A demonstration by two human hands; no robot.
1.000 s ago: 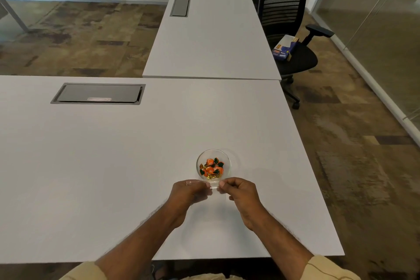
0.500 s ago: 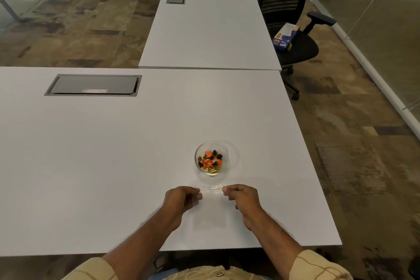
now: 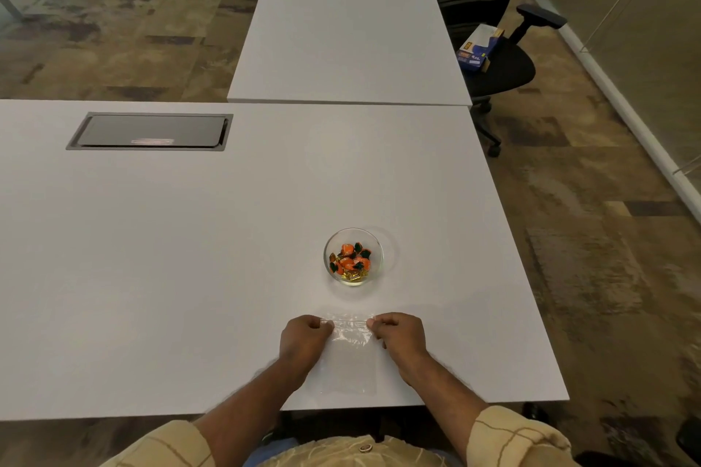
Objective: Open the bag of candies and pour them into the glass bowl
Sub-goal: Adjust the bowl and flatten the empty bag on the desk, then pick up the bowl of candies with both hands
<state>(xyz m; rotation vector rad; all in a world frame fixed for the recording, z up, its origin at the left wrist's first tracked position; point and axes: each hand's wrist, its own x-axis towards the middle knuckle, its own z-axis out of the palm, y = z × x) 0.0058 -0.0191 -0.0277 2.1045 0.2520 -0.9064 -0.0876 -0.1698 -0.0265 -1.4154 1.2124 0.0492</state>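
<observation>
1. Two bare hands pinch the top edge of a clear plastic bag (image 3: 351,356) at the near edge of a white table (image 3: 189,277): the left hand (image 3: 303,341) grips the strip at its left corner, the right hand (image 3: 400,337) at its right corner, fingers curled closed on the film.

2. The bag lies flat on the tabletop between the wrists, its mouth end towards the bowl and its bottom close to the table's near edge. It looks empty; no candy shape shows through the film.

3. The film appears thin, soft and very light, crinkled just below the top strip. It would likely slide on the smooth table and fold on itself if held by one corner alone. The stiffer top strip, where both hands now hold, looks the surest place to take it.

4. Just beyond the bag, apart from it, stands the glass bowl (image 3: 353,256), upright, holding the candies (image 3: 351,262) in orange, green and gold wrappers. The pouring appears done.

5. The bowl is rigid and breakable and probably slick; with the load inside it, it is best left where it stands or lifted by the rim with care.

6. Farther out, a dark cable hatch (image 3: 150,131) is set in the table, a second white table (image 3: 349,30) abuts it, and an office chair (image 3: 489,49) carries a small box (image 3: 476,47).
</observation>
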